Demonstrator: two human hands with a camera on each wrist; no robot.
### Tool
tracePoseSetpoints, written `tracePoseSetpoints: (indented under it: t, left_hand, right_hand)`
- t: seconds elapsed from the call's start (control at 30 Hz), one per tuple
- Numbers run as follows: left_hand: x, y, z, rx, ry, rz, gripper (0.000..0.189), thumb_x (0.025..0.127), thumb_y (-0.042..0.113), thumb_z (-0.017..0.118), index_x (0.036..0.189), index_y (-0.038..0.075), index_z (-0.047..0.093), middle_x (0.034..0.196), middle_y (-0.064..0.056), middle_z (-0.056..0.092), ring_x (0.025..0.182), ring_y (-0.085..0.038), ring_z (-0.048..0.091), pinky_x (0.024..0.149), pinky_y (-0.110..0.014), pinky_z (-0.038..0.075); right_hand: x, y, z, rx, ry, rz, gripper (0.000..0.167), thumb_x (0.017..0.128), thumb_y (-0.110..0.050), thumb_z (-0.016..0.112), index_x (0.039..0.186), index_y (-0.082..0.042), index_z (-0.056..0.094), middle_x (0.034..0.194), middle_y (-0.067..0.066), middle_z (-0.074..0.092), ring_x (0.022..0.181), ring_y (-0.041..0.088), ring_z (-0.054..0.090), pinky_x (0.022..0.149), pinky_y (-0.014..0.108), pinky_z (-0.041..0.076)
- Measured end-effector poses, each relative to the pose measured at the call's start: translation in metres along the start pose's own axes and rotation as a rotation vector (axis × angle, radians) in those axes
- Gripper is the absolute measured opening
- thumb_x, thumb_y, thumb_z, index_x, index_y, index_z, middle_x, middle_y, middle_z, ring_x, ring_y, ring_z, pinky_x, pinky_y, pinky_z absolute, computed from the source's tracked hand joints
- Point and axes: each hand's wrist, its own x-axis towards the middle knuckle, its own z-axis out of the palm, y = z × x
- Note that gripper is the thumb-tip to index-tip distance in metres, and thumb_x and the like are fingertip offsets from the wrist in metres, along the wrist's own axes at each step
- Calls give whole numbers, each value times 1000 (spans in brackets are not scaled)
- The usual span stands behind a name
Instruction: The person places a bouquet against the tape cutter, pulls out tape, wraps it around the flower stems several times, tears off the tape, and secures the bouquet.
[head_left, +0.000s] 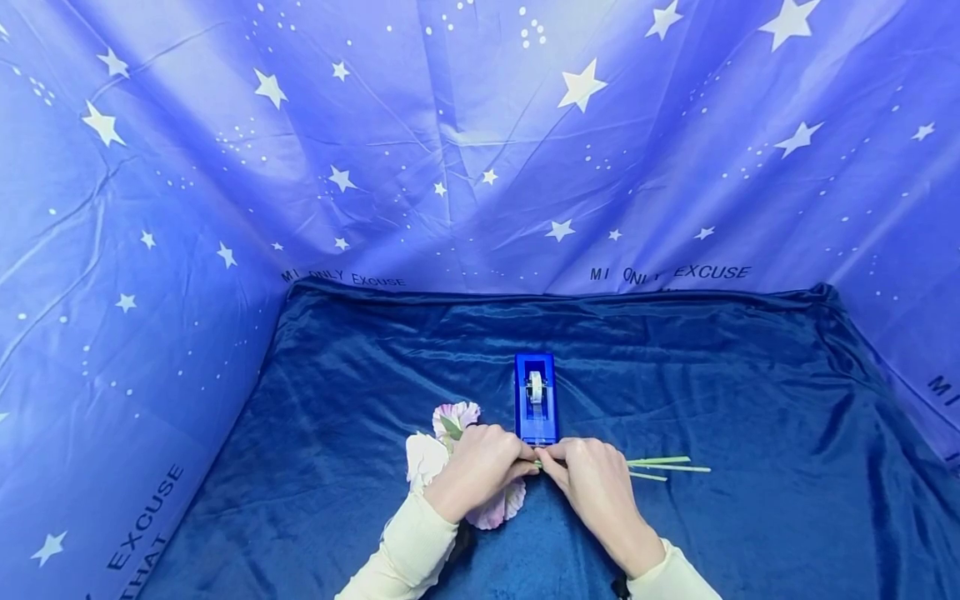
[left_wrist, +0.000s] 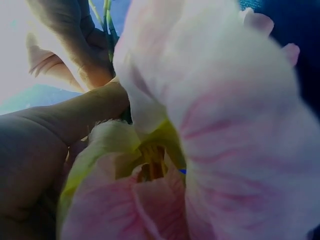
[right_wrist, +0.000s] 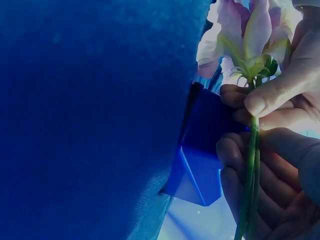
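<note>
A small bunch of artificial flowers with pale pink and white petals [head_left: 425,458] lies sideways, its green stems [head_left: 670,468] pointing right. My left hand [head_left: 480,467] pinches the stems just below the blooms, thumb across them in the right wrist view. Beside it, my right hand [head_left: 596,479] holds the same stems [right_wrist: 252,155] lower down between thumb and fingers. Both hands' fingertips nearly meet at the front end of a blue tape dispenser [head_left: 522,408], which carries a roll of clear tape [head_left: 536,387]. Large petals [left_wrist: 240,125] cover much of the left wrist view.
A dark blue velvety cloth [head_left: 360,358] covers the table, with wrinkles and folds. Around its back and sides hangs a violet-blue curtain [head_left: 465,108] printed with white stars and lettering.
</note>
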Motion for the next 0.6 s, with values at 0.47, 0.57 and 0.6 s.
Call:
tracePoseSetpoints:
  t: [0.47,0.57,0.6]
  left_hand:
    - [0,1,-1,7,-17,-10,15,89,37,71,76,31,72,65,16,64,55,-4,58,51,-25,45]
    - [0,1,-1,12,-12,-9,14,89,37,71,76,31,72,65,16,64,54,-4,58,51,-25,45]
    - [0,1,-1,13,-10,-10,14,89,37,72,76,31,73,65,16,64,54,-4,58,51,-25,45]
  right_hand:
    - [1,-2,-1,-10,-9,30,20,81,-18,79,63,-24,72,56,-6,60,46,8,45,44,28,35]
    - [1,-3,-1,-9,-13,35,21,81,-18,79,62,-24,72,56,-6,61,46,8,46,44,28,35]
    - [1,-3,-1,-8,-13,36,21,81,-18,79,63,-24,72,57,-5,62,46,8,46,44,28,35]
